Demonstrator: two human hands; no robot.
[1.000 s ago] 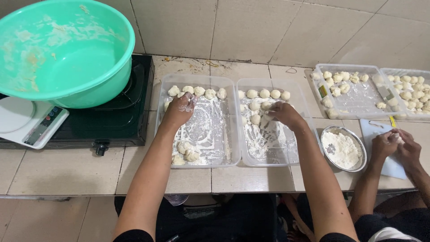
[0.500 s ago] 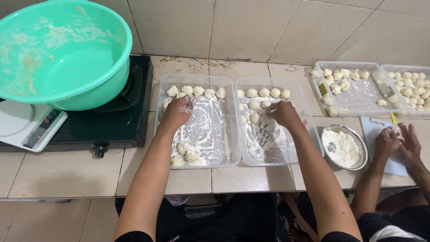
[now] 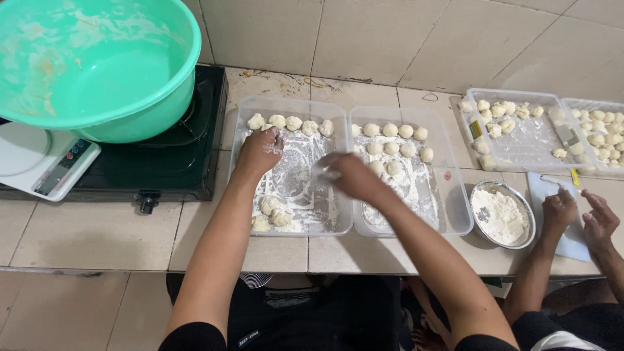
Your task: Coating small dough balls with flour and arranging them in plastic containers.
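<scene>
While a big green basin (image 3: 91, 65) sits far left over a black stove (image 3: 169, 156) with a white scale (image 3: 39, 159) beside it, the left hand (image 3: 259, 151) rests palm down in the left clear tray (image 3: 244, 123), fingers curled loosely; cannot tell if it grips anything. Dough balls (image 3: 292, 123) form a row along that tray's far edge, just beyond and right of the fingertips, pale, round, floured. A few more dough pieces (image 3: 272, 211) lie at the near left corner, well apart from the hand. Tray floor is smeared with white flour. Right hand (image 3: 348, 175) reaches leftward across the edge between the two trays, blurred, fingers partly closed; hold unclear. Right clear tray (image 3: 455, 195) has more dough balls (image 3: 395, 140) in two rough rows at its far side, just right of that hand. Further right: metal bowl of flour (image 3: 502, 214), then another person's hands (image 3: 578, 218) over a white board (image 3: 539, 195), and two more trays of dough (image 3: 520, 130) at the far right.
</scene>
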